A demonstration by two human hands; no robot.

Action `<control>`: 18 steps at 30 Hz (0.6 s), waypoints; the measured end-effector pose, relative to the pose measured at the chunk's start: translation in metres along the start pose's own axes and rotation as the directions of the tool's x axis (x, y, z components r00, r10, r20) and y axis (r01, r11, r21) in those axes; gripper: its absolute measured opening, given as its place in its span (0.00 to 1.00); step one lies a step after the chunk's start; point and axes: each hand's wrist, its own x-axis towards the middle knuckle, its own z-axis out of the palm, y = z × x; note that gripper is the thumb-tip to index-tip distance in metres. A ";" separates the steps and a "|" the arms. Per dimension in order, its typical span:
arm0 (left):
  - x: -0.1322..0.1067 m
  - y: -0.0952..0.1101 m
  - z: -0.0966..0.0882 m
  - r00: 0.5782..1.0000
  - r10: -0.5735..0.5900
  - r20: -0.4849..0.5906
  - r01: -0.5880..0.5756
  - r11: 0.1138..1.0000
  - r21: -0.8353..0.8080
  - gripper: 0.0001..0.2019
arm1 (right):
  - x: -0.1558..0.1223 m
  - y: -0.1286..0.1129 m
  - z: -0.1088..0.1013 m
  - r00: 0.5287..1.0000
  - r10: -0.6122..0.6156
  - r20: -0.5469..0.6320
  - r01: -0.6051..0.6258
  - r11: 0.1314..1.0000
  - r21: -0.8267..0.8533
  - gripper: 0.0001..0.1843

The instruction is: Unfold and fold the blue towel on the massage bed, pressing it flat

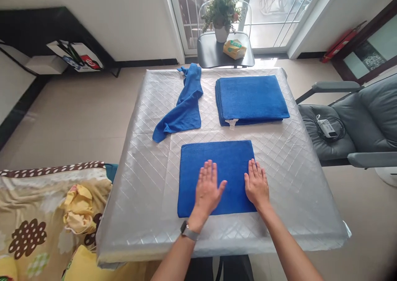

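Note:
A blue towel lies spread flat near the front of the table, roughly a rectangle. My left hand rests flat on its middle, fingers pointing away from me and thumb out to the side. On the towel's right edge lies my right hand, palm down with fingers extended. Neither hand grasps anything. Beyond them, to the right, sits a stack of folded blue towels with white tags at its front edge. A crumpled, twisted blue towel is at the back left.
A silver quilted cover drapes the table. Behind it stands a chair with a potted plant and a yellow tissue pack. A grey armchair is at the right, and a bed with patterned bedding at the left.

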 end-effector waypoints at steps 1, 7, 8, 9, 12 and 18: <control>0.004 0.021 0.006 0.997 0.072 0.026 -0.070 0.997 -0.039 0.39 | 0.000 0.001 0.000 1.000 -0.003 0.007 0.003 1.000 -0.002 0.36; 0.035 0.092 0.038 0.970 0.233 0.073 -0.220 0.963 -0.152 0.35 | -0.004 0.004 -0.003 0.998 -0.046 0.047 0.046 0.999 -0.015 0.36; 0.036 0.091 0.040 0.972 0.221 0.079 -0.208 0.967 -0.144 0.35 | -0.003 0.004 -0.003 0.998 -0.040 0.048 0.041 0.999 -0.011 0.35; 0.036 0.087 0.041 0.975 0.203 0.086 -0.191 0.973 -0.130 0.35 | -0.003 0.003 -0.004 0.998 -0.033 0.048 0.033 0.999 -0.003 0.35; 0.024 0.064 0.035 0.986 0.126 0.112 -0.121 0.991 -0.055 0.36 | 0.000 0.001 -0.006 0.999 -0.018 0.051 0.016 0.999 0.036 0.34; -0.023 -0.002 0.014 0.985 -0.153 0.081 0.144 0.985 0.099 0.37 | 0.000 -0.001 -0.009 0.998 -0.001 0.066 -0.005 0.997 0.082 0.33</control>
